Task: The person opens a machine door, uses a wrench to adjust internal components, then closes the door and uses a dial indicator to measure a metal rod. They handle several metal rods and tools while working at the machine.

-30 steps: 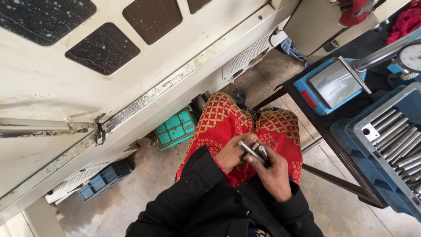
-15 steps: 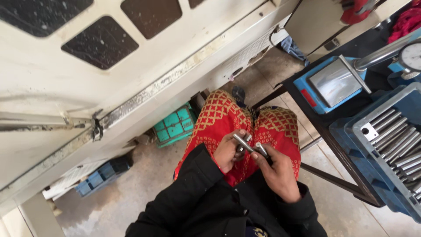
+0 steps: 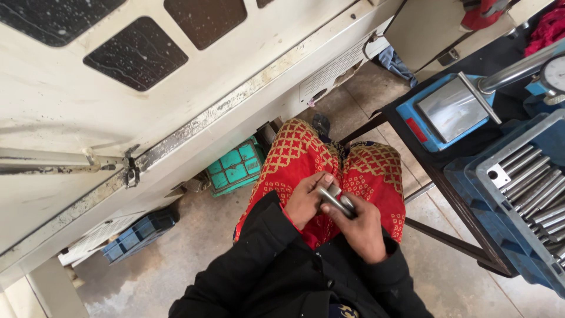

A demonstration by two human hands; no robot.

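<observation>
I sit with my lap covered in red patterned cloth (image 3: 306, 156) and wear a black jacket. My left hand (image 3: 306, 200) and my right hand (image 3: 362, 227) meet above my lap and both grip a short metal rod (image 3: 335, 200), which lies slanted between them. The left fingers pinch its upper end. The right hand wraps its lower end, hiding part of it.
A large white machine door (image 3: 147, 100) with dark windows fills the left. To the right a dark table (image 3: 447, 176) carries a blue measuring stand (image 3: 447, 112) with a dial gauge (image 3: 553, 73) and a blue tray (image 3: 529, 182) of several metal rods. Green crate (image 3: 235, 168) and blue crate (image 3: 138, 232) sit on the floor.
Both hands stayed together on the rod over my lap, turning it slightly. The view shifted a little.
</observation>
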